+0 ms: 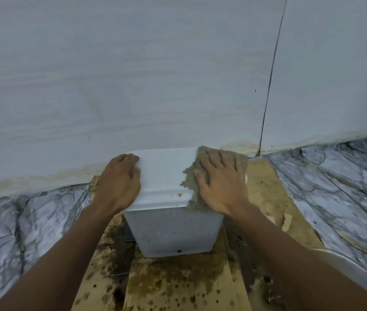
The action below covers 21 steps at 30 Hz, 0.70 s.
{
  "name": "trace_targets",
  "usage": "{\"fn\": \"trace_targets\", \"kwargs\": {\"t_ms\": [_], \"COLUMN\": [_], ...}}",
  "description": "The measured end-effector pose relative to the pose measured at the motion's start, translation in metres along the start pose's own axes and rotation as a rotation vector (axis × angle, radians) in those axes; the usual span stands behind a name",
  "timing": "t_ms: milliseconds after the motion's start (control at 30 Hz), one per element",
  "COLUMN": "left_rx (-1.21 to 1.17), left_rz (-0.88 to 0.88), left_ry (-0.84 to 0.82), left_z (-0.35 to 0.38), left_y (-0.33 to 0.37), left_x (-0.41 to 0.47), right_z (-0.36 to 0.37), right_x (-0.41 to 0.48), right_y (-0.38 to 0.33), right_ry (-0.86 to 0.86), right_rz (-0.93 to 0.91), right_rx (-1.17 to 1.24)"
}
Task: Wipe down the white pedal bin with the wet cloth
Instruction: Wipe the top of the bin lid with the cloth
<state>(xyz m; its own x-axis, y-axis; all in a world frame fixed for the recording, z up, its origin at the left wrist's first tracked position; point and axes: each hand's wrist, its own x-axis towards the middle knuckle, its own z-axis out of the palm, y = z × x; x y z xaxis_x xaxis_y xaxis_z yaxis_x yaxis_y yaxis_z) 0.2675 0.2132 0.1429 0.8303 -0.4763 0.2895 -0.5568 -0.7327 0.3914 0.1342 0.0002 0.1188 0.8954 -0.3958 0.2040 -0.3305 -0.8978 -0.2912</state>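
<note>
Head view is given downward onto a white pedal bin (173, 232), which is seen standing at the far edge of a stained brown cardboard sheet (178, 283), its back set close against a pale wall (133, 75). The bin's lid (164, 171) is shut. The left hand (119, 178) is laid over the lid's left edge, with its fingers bent onto the top so that the edge is gripped. The right hand (220, 187) is spread flat, fingers straight and apart, and a grey-brown wet cloth (190, 180) is pressed under it against the right part of the lid; the cloth is draped over the lid's front right corner and reaches the back edge. A small orange-brown spot (179, 195) is seen on the front rim of the lid, just left of the cloth, and the bin's front wall is dotted with fine dark specks. Dark blotches are scattered over the cardboard in front of the bin. Grey-veined marble floor (335, 187) is seen on both sides of the cardboard. A dark vertical seam (272, 75) runs down the wall to the right of the bin. Part of a metal bowl rim (357, 274) is seen beyond the cardboard's right edge, partly hidden by the right forearm.
</note>
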Motion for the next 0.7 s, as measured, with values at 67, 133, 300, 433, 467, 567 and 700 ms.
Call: {"fn": "trace_targets", "kwargs": {"t_ms": [67, 133, 300, 433, 467, 567, 700], "left_rx": [-0.017, -0.045, -0.105, -0.143, -0.152, -0.172, -0.171], "left_rz": [0.003, -0.002, 0.023, 0.038, 0.036, 0.024, 0.029], "left_ry": [-0.001, 0.008, -0.010, 0.008, 0.015, 0.031, 0.045], "left_z": [-0.001, -0.001, 0.000, 0.006, 0.006, 0.006, 0.004], "left_y": [0.000, 0.000, -0.001, 0.006, 0.007, 0.002, -0.009], "left_x": [-0.002, -0.003, -0.003, -0.005, -0.006, -0.007, -0.011], "right_z": [0.003, 0.006, 0.005, -0.001, -0.001, 0.003, 0.019], "right_x": [-0.008, -0.014, -0.013, -0.006, -0.006, -0.011, -0.023], "right_y": [-0.016, -0.027, -0.011, 0.009, 0.008, -0.016, -0.060], "right_ry": [-0.019, -0.045, -0.049, -0.031, -0.023, 0.023, 0.022], "right_rz": [-0.103, -0.199, -0.314, -0.210, -0.174, -0.096, -0.209], "right_rx": [-0.015, -0.028, -0.037, 0.010, 0.021, -0.018, -0.049]}}
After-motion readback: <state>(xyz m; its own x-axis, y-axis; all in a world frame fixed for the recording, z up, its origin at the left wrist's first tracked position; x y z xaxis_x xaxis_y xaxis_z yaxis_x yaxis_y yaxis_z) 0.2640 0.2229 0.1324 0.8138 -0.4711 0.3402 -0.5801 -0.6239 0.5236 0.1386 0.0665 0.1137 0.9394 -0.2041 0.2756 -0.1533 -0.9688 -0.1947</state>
